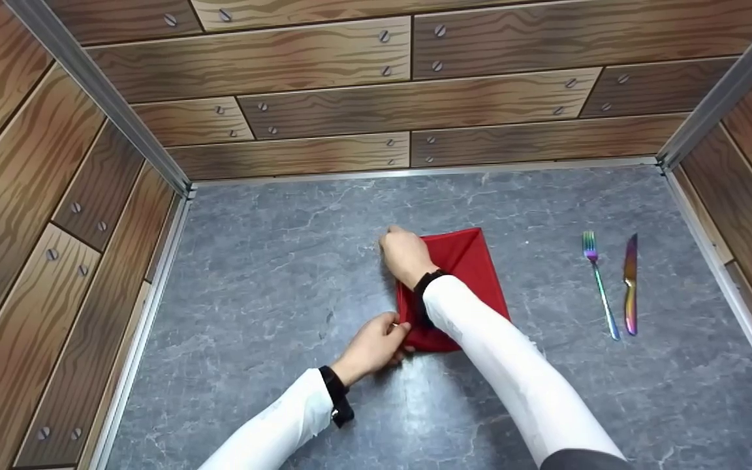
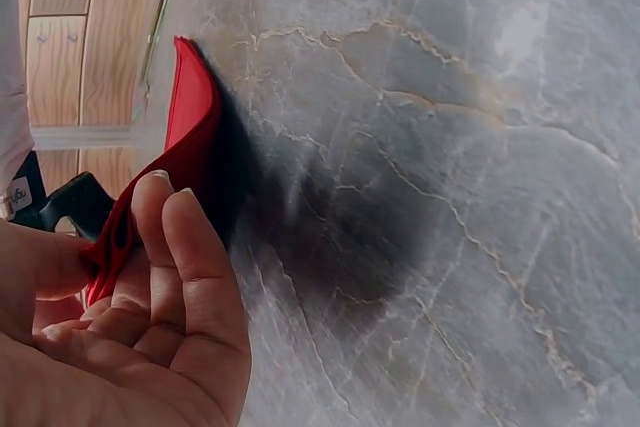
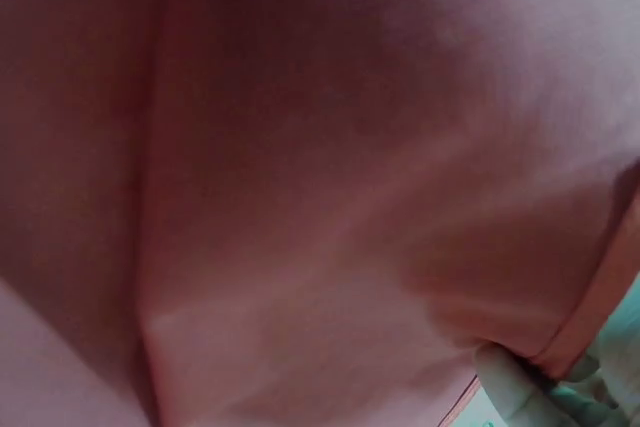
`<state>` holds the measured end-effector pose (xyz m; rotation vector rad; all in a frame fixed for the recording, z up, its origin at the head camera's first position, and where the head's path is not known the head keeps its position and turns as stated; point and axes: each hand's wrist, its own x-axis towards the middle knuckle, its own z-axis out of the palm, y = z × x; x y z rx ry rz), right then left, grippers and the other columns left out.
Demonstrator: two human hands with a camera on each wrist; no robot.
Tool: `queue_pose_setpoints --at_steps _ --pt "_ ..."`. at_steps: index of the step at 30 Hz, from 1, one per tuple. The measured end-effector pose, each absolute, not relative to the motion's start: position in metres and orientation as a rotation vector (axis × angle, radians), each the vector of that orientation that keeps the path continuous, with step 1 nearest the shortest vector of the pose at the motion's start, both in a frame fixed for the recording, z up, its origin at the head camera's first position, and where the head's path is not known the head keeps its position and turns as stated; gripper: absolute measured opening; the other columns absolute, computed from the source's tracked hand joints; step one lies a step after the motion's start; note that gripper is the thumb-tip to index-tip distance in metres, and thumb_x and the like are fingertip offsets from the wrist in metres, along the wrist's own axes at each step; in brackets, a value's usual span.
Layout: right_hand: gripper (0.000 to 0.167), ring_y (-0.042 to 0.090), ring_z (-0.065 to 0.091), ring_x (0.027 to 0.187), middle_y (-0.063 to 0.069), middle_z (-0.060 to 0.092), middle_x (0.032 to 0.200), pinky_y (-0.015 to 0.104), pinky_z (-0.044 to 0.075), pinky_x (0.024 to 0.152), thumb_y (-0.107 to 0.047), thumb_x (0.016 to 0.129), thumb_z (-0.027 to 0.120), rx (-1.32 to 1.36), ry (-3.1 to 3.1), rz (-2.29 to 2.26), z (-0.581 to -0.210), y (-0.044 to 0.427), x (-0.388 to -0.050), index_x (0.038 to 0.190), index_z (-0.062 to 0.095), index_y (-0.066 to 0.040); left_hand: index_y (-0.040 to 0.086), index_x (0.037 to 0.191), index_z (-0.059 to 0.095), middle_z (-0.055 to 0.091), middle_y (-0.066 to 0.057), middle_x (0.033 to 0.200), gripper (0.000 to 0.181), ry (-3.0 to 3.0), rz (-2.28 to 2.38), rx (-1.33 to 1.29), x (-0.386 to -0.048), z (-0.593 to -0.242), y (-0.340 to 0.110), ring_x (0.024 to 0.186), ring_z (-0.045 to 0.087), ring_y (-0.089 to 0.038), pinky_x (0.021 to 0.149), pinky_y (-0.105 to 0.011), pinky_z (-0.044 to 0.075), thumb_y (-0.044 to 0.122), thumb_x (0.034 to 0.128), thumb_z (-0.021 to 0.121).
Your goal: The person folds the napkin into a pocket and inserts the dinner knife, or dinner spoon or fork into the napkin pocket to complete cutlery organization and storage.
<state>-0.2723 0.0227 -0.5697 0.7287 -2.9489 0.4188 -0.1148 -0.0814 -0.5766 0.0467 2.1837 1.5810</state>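
"Wood-plank walls ring a grey tabletop on my remote feed. What's done?"

"Going rightward: on the left hand, fingers pinch the near-left corner of the red cloth, mid-tabletop, raised there. Across it reaches the right hand, fingers gripping the far-left corner. I'd judge it partly folded."

"And left?"

"I'd say that left edge, not yet laid flat. Farther right, the fork and knife lie side by side, untouched."
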Motion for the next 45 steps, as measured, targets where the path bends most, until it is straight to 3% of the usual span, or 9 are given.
queue_pose_setpoints --at_steps 8,14,20,23,28,32,37,41,45 --pt "0.018 0.036 0.066 0.082 0.013 0.063 0.099 0.047 0.056 0.070 -0.007 0.090 0.056 0.655 -3.007 0.440 -0.556 0.022 -0.271 0.087 0.073 -0.002 0.008 0.100 0.064 0.071 -0.006 0.077 0.023 2.228 1.542 0.087 -0.112 -0.577 -0.081 0.066 0.068 -0.032 0.059 -0.046 0.058 0.029 0.1011 0.054" --pt "0.021 0.036 0.064 0.084 0.014 0.061 0.095 0.048 0.054 0.072 0.002 0.085 0.055 0.659 -2.967 0.548 -0.536 0.025 -0.276 0.091 0.075 -0.003 0.002 0.093 0.067 0.071 -0.006 0.075 0.034 2.293 1.519 0.108 -0.107 -0.573 -0.091 0.065 0.068 -0.028 0.058 -0.038 0.057 0.032 0.1005 0.055" --pt "0.023 0.034 0.064 0.089 0.013 0.064 0.097 0.047 0.053 0.078 -0.003 0.089 0.057 0.641 -2.898 0.695 -0.517 0.029 -0.284 0.098 0.077 -0.007 0.012 0.086 0.069 0.068 -0.001 0.072 0.032 2.542 1.371 0.190 -0.106 -0.555 -0.107 0.057 0.059 -0.012 0.050 -0.027 0.048 0.036 0.1007 0.054" --pt "0.022 0.028 0.064 0.090 0.011 0.067 0.098 0.042 0.051 0.080 -0.014 0.094 0.058 0.604 -2.863 0.937 -0.504 0.030 -0.288 0.097 0.078 -0.007 0.018 0.080 0.065 0.063 0.005 0.067 0.030 2.693 1.260 0.263 -0.105 -0.542 -0.114 0.054 0.054 -0.007 0.049 -0.026 0.045 0.035 0.1011 0.053" --pt "0.035 0.020 0.059 0.075 0.007 0.066 0.095 0.034 0.050 0.070 -0.033 0.099 0.057 0.483 -2.818 1.633 -0.473 0.027 -0.289 0.094 0.074 -0.003 0.025 0.070 0.053 0.045 0.013 0.059 0.030 3.009 1.006 0.373 -0.101 -0.525 -0.127 0.051 0.044 -0.006 0.045 -0.026 0.037 0.032 0.0991 0.053" --pt "0.040 0.024 0.063 0.097 0.008 0.064 0.119 0.036 0.054 0.083 -0.034 0.102 0.053 0.434 -2.621 2.237 -0.447 0.024 -0.286 0.122 0.067 -0.003 0.026 0.071 0.053 0.044 0.012 0.059 0.026 3.244 0.852 0.408 -0.096 -0.509 -0.141 0.051 0.042 -0.006 0.041 -0.025 0.034 0.031 0.0964 0.056" --pt "0.037 0.030 0.056 0.118 0.019 0.060 0.128 0.041 0.049 0.097 -0.017 0.103 0.050 0.599 -2.148 2.750 -0.427 0.019 -0.288 0.131 0.057 0.007 0.017 0.074 0.057 0.049 0.005 0.062 0.019 3.644 0.674 0.601 -0.093 -0.481 -0.159 0.049 0.043 -0.015 0.038 -0.028 0.034 0.024 0.0916 0.058" --pt "0.032 0.031 0.066 0.103 0.022 0.067 0.114 0.042 0.053 0.092 -0.009 0.095 0.065 0.548 -2.016 2.747 -0.431 0.017 -0.292 0.122 0.064 0.008 0.011 0.075 0.057 0.051 -0.002 0.065 0.016 3.813 0.564 0.801 -0.094 -0.469 -0.159 0.049 0.046 -0.023 0.039 -0.034 0.036 0.019 0.0880 0.059" --pt "0.024 0.023 0.071 0.083 0.016 0.072 0.101 0.036 0.058 0.079 -0.005 0.087 0.073 0.368 -2.310 2.444 -0.461 0.024 -0.294 0.108 0.072 0.005 0.011 0.072 0.057 0.053 -0.003 0.063 0.015 3.782 0.408 0.947 -0.095 -0.490 -0.138 0.049 0.050 -0.024 0.038 -0.035 0.039 0.019 0.0839 0.063"
